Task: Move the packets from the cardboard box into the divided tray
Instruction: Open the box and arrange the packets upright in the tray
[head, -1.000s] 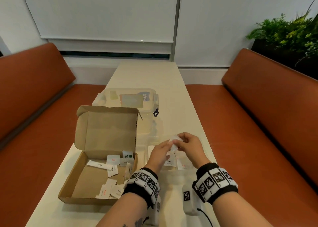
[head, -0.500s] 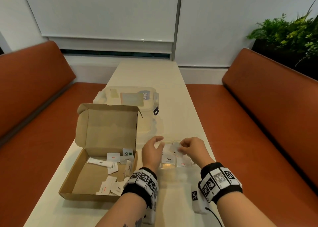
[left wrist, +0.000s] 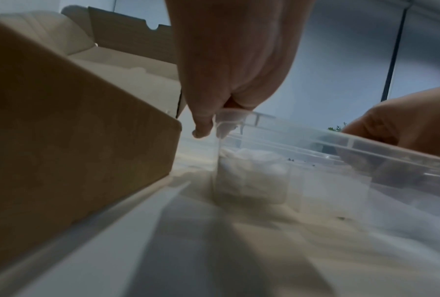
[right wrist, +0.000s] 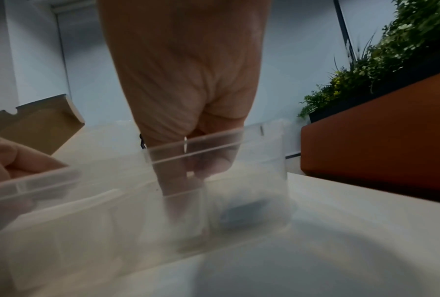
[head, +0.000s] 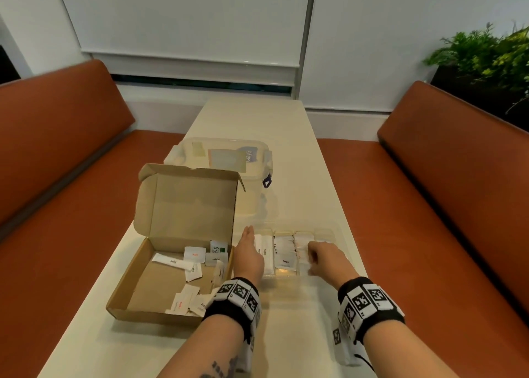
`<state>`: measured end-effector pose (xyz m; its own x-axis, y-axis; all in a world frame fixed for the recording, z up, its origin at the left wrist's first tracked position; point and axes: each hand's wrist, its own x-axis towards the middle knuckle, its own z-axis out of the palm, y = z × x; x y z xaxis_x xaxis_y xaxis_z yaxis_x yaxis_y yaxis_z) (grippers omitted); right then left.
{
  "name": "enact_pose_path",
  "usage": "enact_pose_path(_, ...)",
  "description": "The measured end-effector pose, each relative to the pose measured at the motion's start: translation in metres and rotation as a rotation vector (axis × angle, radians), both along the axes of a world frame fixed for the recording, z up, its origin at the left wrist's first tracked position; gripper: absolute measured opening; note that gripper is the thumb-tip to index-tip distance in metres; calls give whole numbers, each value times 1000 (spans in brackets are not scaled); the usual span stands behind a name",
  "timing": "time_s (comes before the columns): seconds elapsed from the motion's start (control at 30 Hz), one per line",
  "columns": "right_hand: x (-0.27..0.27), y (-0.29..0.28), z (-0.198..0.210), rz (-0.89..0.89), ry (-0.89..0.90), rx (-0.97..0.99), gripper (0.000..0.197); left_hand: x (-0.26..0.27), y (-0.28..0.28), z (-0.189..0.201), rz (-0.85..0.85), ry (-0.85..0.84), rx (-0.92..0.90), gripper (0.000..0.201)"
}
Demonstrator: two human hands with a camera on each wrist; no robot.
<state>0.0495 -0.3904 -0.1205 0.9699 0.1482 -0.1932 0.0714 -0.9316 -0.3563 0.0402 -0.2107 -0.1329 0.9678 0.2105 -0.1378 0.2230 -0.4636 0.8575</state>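
Two hands at a clear divided tray (head: 333,236) on a long pale table (head: 289,154), just right of an open cardboard box (head: 126,300). Left hand (head: 248,256) between box and tray, at the tray's left wall, fingers pointing forward and close together; from the left wrist view (left wrist: 229,66), fingertips resting at the tray's near-left corner rim, thumb down outside the wall, nothing held that can be made out. Right hand (head: 326,258) over the tray's right part, fingers curled downward; from the right wrist view (right wrist: 185,80), fingers reaching down inside a compartment, seen blurred through the clear wall; cannot tell whether a packet sits between them. Packets in the tray (head: 284,258) lying in rows across its left and middle compartments, white, one reading "Pepper", others "Sugar". More packets in the box (head: 194,256), scattered loose along its far and near right side: a long white stick, small squares with red print, one with a green mark standing against the right wall. Box lid propped upright behind. Beyond the box, a clear lidded container (head: 226,160) with a dark latch on its right side. Orange bench seats (head: 429,205) on both sides of the table, green plants (head: 486,54) at the far right.
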Motion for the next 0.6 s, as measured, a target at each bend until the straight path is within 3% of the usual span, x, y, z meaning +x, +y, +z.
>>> enact_pose_path(0.17,2,0,-4,-38,-7,-2,41,1,0,0,-8,0,44,77)
enact_pose_path(0.4,2,-1,-13,-117,-15,26,33,2,4,5,-30,23,-13,77)
enact_pose_path(0.6,-7,35,15,-140,-284,240,23,-1,20,13,-46,-34,-61,39)
